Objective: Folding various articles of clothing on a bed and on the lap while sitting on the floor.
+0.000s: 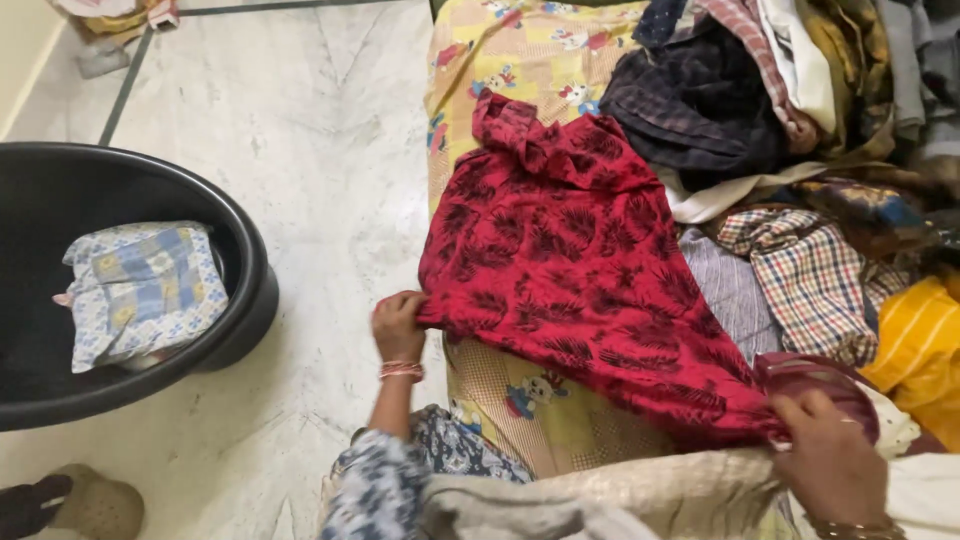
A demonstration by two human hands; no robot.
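Note:
A red garment with a black leaf print [570, 260] lies spread on a yellow cartoon-print sheet [520, 50]. My left hand [398, 325] pinches the garment's near left corner at the sheet's edge. My right hand [828, 462] grips its near right corner, low at the right. The cloth is stretched between both hands. Bangles show on both wrists.
A black round tub [245, 250] on the marble floor at the left holds a folded blue and white cloth [145, 290]. A heap of mixed clothes [790, 110] fills the upper right, with a checked shirt [800, 270] and a yellow cloth [920, 340]. A beige cloth [640, 495] lies across my lap.

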